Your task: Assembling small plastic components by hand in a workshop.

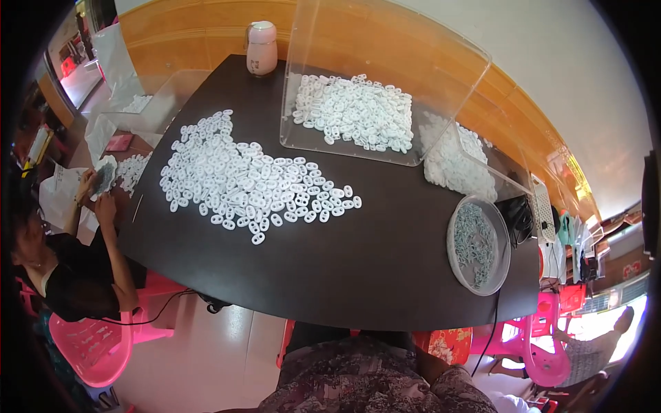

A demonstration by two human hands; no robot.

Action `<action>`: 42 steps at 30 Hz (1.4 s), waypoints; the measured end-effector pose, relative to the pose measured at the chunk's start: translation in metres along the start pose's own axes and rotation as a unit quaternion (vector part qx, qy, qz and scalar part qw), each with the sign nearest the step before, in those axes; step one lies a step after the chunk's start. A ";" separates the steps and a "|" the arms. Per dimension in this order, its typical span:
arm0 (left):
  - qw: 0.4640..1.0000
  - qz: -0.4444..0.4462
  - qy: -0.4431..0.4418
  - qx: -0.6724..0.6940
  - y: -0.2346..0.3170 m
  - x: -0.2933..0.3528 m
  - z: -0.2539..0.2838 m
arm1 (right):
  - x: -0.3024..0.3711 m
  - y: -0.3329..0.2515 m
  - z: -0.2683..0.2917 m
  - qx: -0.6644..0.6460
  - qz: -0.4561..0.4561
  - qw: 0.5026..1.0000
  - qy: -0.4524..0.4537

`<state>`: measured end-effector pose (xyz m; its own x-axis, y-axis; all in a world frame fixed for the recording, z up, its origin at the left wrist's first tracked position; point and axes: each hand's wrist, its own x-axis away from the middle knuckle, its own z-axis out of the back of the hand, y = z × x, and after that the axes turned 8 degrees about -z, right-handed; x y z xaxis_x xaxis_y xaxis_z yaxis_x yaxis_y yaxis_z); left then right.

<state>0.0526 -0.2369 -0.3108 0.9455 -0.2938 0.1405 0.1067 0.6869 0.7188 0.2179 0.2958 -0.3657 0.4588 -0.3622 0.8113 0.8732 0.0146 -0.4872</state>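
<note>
Neither of my hands shows; only a bit of my right arm [430, 366] appears beside my patterned top, below the table's front edge. On the dark table [372, 261] before me lies a spread heap of small white oval pieces [237, 182], each with two holes. To the right, a round clear dish [506, 265] holds many small grey-green metal-looking pieces [474, 241], too small to name. Behind the heap, a large clear plastic box [385, 157] contains more white oval pieces [354, 113].
A second clear box [509, 175] with white pieces stands at the right. A pink flask [261, 51] stands at the back. At left sits another person [76, 275], hands around a small dish [105, 175]. Pink chairs [96, 344] and a power strip [544, 210] flank the table.
</note>
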 end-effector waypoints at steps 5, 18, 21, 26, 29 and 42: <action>0.998 -0.038 -0.048 -0.018 0.013 -0.003 0.007 | 0.016 0.045 -0.004 -0.051 -0.031 0.998 0.020; 0.986 -0.121 -0.103 -0.059 0.075 0.055 0.013 | -0.009 0.167 0.021 0.110 0.279 0.954 0.028; 0.980 -0.135 -0.122 -0.074 0.088 0.074 0.011 | 0.025 -0.024 0.063 0.283 0.049 0.956 -0.054; 0.989 -0.087 -0.054 0.105 0.134 0.067 0.043 | 0.163 -0.140 0.050 0.448 -0.109 0.869 -0.178; 0.962 -0.204 -0.017 0.182 0.225 0.018 0.091 | 0.201 -0.162 0.070 0.454 0.084 0.845 -0.270; 0.888 -0.292 0.331 -0.131 0.302 -0.123 0.184 | 0.253 -0.344 0.166 0.100 0.445 0.842 0.288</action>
<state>-0.0880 -0.1157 0.0143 0.6694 -0.2554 -0.6976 0.6243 0.7023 0.3420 0.0608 0.3537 0.0609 0.8404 -0.5159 -0.1661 0.2624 0.6555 -0.7081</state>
